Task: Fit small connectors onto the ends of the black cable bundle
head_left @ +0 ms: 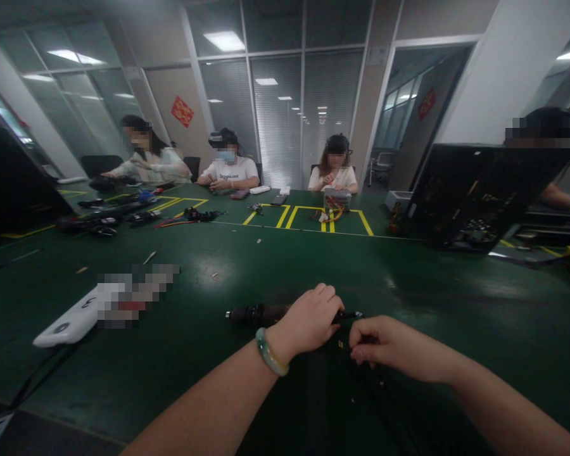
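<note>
On the green table, a dark cylindrical tool [251,313] with a small metal tip lies roughly level, its tip pointing left. My left hand [311,320], with a jade-like bangle [270,352] at the wrist, is wrapped over the tool's right part. Just right of it, my right hand [375,339] has its fingers curled and pressed together; anything between them is too small or dark to make out. A tiny yellowish piece [341,344] shows between the two hands. Dark cable-like shapes run below my right hand, hard to see.
A white device [69,316] with a cable lies at the left. Black tools and cables [99,218] lie farther back. A large black case [470,196] stands at the right. Across the green table [194,367] sit several people, one behind a grey box with coloured wires [337,199].
</note>
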The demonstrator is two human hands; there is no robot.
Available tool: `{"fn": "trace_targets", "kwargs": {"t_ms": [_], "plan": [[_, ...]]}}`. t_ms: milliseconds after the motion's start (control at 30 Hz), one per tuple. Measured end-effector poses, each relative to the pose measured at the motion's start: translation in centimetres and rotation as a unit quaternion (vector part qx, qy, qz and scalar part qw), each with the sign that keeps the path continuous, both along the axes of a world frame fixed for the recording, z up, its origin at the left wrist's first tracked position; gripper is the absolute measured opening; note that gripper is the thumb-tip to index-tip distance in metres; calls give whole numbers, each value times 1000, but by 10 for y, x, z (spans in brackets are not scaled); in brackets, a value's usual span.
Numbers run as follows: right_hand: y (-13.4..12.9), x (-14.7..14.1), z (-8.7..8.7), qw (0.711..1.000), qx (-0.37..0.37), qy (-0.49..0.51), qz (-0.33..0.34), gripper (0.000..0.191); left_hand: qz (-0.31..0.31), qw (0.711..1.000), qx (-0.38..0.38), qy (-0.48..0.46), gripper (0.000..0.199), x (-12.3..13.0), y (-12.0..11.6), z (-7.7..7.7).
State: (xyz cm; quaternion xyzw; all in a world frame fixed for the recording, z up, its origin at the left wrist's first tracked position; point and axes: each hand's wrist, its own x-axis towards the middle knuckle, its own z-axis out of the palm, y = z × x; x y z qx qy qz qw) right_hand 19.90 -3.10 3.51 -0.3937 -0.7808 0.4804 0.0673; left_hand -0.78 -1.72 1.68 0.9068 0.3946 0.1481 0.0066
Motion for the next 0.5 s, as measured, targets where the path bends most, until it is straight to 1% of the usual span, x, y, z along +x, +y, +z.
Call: {"fn": "trace_targets", "kwargs": {"t_ms": [67,100,167,267,333,433,500], "plan": [[5,-3,-5,997,-8,69,-21,19,9,1000,12,12,23,2,3,-2],[7,-3,-8,996,-1,84,-33,20,12,1000,17,18,19,3,3,-2],[7,-2,-14,995,14,82,-49,21,16,999,22,27,16,4,3,-1],[7,7,-22,997,15,48,-61,22,13,999,20,24,23,4,1,1],[8,16,-26,997,12,35,-67,22,10,1000,14,9,23,4,-1,2],[12,25,-31,995,-17,48,-81,25,24,999,2,-22,16,5,-4,1],[16,28,-34,993,-62,73,-73,27,39,999,-12,-35,13,7,-6,-2]]}}
